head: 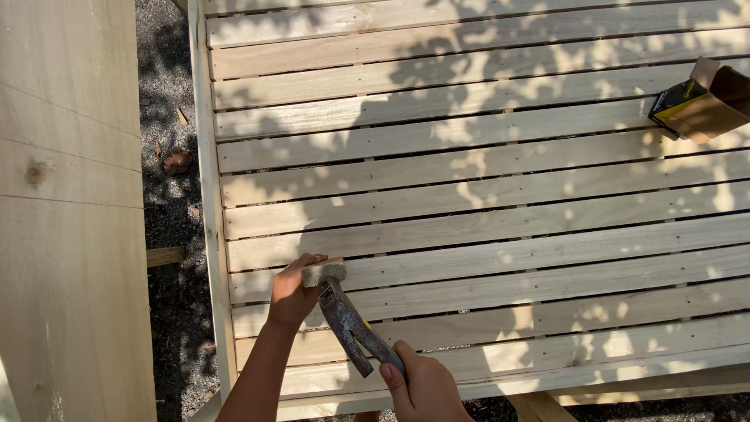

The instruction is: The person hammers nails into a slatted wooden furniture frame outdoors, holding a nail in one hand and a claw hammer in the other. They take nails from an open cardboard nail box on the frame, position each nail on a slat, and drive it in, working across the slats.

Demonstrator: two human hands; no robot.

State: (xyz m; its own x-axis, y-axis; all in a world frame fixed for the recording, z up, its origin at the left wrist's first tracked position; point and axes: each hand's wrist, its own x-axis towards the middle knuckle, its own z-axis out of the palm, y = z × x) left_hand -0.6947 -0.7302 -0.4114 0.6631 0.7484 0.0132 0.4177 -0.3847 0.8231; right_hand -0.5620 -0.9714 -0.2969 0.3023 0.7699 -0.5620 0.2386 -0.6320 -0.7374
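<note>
A pale wooden slatted panel fills most of the view, its slats running left to right. My right hand grips the handle of a worn metal claw hammer near the lower edge. The hammer's head rests against a slat near the panel's left side. My left hand sits right beside the hammer head, fingers curled on the slat; whether it pinches a nail is hidden.
A small open cardboard box with a yellow and black side lies on the slats at the far right. Wide pale boards stand on the left. Dark gravel with dry leaves shows between boards and panel.
</note>
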